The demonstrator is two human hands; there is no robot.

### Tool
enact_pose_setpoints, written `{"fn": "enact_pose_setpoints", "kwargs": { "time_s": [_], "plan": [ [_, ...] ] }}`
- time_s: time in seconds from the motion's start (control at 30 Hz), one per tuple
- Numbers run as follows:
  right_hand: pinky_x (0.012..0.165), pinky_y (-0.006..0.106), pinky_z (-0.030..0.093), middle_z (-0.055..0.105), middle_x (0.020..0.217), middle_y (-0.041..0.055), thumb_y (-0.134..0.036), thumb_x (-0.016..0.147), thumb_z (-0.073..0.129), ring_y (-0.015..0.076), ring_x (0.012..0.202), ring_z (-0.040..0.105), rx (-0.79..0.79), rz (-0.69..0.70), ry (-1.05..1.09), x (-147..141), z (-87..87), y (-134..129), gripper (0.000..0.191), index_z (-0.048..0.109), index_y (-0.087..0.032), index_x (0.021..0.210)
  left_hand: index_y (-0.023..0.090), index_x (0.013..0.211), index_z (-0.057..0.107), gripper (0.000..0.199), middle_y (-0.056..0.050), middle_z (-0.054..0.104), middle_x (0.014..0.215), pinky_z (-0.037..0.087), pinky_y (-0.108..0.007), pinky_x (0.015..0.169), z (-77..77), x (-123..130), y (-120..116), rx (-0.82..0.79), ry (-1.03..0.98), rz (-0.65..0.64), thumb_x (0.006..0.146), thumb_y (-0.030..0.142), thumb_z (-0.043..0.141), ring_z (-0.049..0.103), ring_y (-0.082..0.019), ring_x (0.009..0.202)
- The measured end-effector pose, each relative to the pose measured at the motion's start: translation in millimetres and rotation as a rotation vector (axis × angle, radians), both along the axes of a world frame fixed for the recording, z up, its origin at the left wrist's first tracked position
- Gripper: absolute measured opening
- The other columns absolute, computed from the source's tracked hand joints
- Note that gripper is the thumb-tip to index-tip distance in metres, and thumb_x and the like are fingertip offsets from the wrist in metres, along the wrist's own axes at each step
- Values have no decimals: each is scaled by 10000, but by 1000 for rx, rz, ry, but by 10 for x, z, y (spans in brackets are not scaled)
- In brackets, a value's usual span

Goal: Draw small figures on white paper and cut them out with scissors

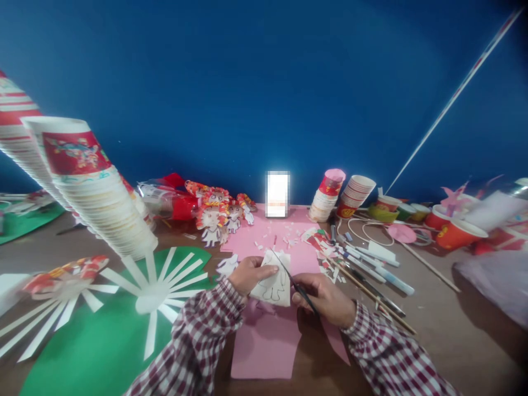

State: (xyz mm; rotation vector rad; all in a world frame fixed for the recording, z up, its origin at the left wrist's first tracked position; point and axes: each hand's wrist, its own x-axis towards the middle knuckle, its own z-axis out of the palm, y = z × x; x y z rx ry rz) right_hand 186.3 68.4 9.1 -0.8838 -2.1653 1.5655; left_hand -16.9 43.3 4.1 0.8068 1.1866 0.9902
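Observation:
My left hand (251,274) pinches a small white piece of paper (274,289) by its left side. A dark outline of a little figure is drawn on that paper. In my right hand (324,297) is a pair of dark scissors (306,297), its blades reaching up to the paper's upper right edge. How far the blades are parted I cannot tell. Below both hands lie pink paper sheets (266,346). Just left of my left hand rests a white paper cutout (226,268).
Tall stacks of paper cups (103,198) lean at the left, near green paper (99,341) with a cup cut into strips (150,300). Finished paper figures (212,223) stand behind. Pens (383,275), sticks and paper scraps lie right; orange cups (460,234) sit farther right.

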Motion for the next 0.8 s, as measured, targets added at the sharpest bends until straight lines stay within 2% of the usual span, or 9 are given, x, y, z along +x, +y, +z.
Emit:
{"fn": "enact_pose_setpoints", "kwargs": {
  "time_s": [0.37, 0.8],
  "plan": [
    [479, 195, 348, 472, 577, -25, -461, 748, 613, 91, 505, 415, -14, 20, 10, -21, 17, -4, 372, 619, -118, 893, 89, 736, 666, 335, -96, 684, 642, 467, -296, 556, -19, 10, 1, -11, 59, -10, 573, 376, 719, 623, -192, 557],
    [485, 193, 359, 492, 595, -22, -454, 760, 606, 91, 518, 430, 12, 27, 18, -9, 21, -1, 369, 631, -117, 909, 76, 743, 666, 365, -112, 689, 657, 482, -312, 577, -22, 13, -3, -25, 10, -22, 558, 385, 730, 630, -201, 568]
  ]
}}
